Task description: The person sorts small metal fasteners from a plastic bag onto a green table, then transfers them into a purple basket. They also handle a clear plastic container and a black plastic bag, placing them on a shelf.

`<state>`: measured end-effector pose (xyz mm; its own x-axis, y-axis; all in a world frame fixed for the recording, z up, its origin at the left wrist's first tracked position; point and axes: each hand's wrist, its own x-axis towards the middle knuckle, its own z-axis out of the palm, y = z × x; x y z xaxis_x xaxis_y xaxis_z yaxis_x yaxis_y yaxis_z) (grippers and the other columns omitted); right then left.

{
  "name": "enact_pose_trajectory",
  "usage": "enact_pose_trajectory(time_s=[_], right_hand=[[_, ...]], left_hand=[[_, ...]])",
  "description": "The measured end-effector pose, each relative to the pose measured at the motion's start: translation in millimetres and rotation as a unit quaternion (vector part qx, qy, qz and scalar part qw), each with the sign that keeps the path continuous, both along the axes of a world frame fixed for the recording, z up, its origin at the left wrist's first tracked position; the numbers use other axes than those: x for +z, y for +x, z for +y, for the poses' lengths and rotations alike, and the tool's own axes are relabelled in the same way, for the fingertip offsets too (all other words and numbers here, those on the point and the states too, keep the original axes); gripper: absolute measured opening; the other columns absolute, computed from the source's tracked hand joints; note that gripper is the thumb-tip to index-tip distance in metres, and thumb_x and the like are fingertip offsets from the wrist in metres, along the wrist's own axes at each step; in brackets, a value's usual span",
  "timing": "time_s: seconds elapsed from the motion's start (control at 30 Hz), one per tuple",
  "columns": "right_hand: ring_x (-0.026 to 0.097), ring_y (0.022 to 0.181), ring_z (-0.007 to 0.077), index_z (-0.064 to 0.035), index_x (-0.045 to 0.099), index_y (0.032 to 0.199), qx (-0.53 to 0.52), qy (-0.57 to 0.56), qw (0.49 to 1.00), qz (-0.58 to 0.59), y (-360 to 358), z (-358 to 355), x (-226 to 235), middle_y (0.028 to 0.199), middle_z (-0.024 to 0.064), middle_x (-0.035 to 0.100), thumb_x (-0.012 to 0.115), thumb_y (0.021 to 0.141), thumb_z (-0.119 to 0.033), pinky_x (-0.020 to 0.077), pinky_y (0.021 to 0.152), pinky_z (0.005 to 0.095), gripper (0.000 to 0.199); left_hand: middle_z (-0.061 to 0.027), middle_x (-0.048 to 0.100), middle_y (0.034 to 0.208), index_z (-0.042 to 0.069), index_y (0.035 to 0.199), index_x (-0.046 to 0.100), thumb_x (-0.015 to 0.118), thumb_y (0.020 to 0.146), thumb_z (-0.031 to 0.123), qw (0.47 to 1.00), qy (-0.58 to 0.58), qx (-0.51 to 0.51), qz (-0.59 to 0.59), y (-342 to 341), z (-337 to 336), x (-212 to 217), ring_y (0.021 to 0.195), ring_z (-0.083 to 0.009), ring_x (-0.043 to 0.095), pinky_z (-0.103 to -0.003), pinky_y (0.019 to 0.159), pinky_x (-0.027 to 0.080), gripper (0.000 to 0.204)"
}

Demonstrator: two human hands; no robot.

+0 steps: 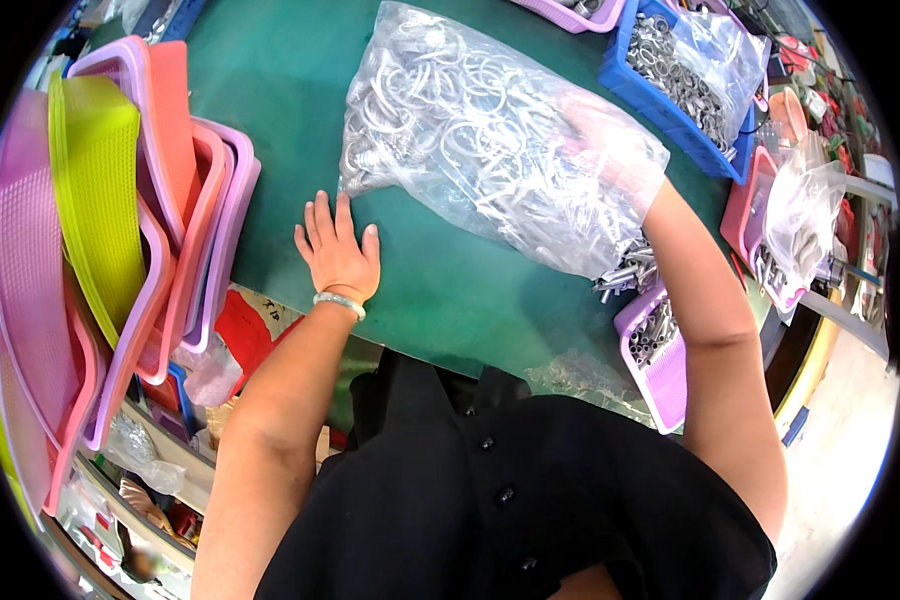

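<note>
A large clear plastic bag (490, 130) lies on the green tabletop (430, 270), filled with metal rings and small silvery pieces. My right hand (615, 135) is inside the bag's right end, seen dimly through the plastic, so what its fingers do is hidden. Some silvery metal tubes (630, 270) spill from the bag's lower right edge. My left hand (342, 257), wearing a pale bangle on the wrist, rests flat on the table with fingers spread. Its fingertips are close to the bag's lower left corner.
Stacked pink, purple and yellow-green plastic baskets (150, 200) crowd the left side. A purple basket (660, 380) with metal tubes hangs near the right front edge. At the far right stand a blue crate (615, 70) of metal parts and a pink basket (745, 215).
</note>
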<state>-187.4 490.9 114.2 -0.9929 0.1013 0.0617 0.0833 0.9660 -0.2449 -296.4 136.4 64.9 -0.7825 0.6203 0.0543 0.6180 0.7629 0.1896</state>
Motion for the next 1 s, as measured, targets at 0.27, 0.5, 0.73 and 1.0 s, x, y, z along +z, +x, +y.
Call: enact_pose_trajectory(time_s=[0.27,0.5,0.73,1.0], right_hand=[[0.042,0.118,0.0301,-0.0106,0.046,0.125,-0.023,-0.052,0.996,-0.074,-24,4,-14,0.125,0.0146,0.048,0.057,0.081,-0.019,0.0336,0.100,0.0373,0.046],[0.046,0.114,0.0294,-0.0103,0.052,0.118,0.051,-0.047,0.996,0.048,-11,37,-64,0.119,0.0129,0.052,0.054,0.074,-0.008,0.0366,0.098,0.0359,0.044],[0.045,0.113,0.0343,-0.0083,0.053,0.115,0.054,-0.052,0.995,0.071,2,8,-5,0.117,0.0167,0.051,0.054,0.067,-0.001,0.0365,0.097,0.0388,0.048],[0.048,0.107,0.0350,-0.0067,0.052,0.116,-0.023,-0.164,0.985,-0.054,51,-1,27,0.116,0.0187,0.051,0.048,0.073,-0.001,0.0374,0.096,0.0387,0.044]], left_hand=[[-0.0185,0.028,0.137,0.006,0.131,0.032,0.046,0.084,0.031,1.000,-0.003,-0.003,0.015,1,0,1,0.127,-0.0354,0.025,-0.052,0.102,0.015,0.055],[-0.0200,0.029,0.136,0.004,0.130,0.033,0.046,0.083,0.030,1.000,-0.002,-0.012,0.018,0,3,4,0.126,-0.0366,0.026,-0.052,0.102,0.016,0.055],[-0.0196,0.030,0.135,0.005,0.130,0.033,0.047,0.083,0.031,1.000,0.000,-0.007,0.022,1,2,2,0.125,-0.0366,0.027,-0.052,0.101,0.017,0.056],[-0.0179,0.027,0.137,0.006,0.131,0.033,0.048,0.082,0.032,1.000,-0.005,0.003,0.007,3,-1,0,0.127,-0.0359,0.024,-0.054,0.102,0.015,0.057]])
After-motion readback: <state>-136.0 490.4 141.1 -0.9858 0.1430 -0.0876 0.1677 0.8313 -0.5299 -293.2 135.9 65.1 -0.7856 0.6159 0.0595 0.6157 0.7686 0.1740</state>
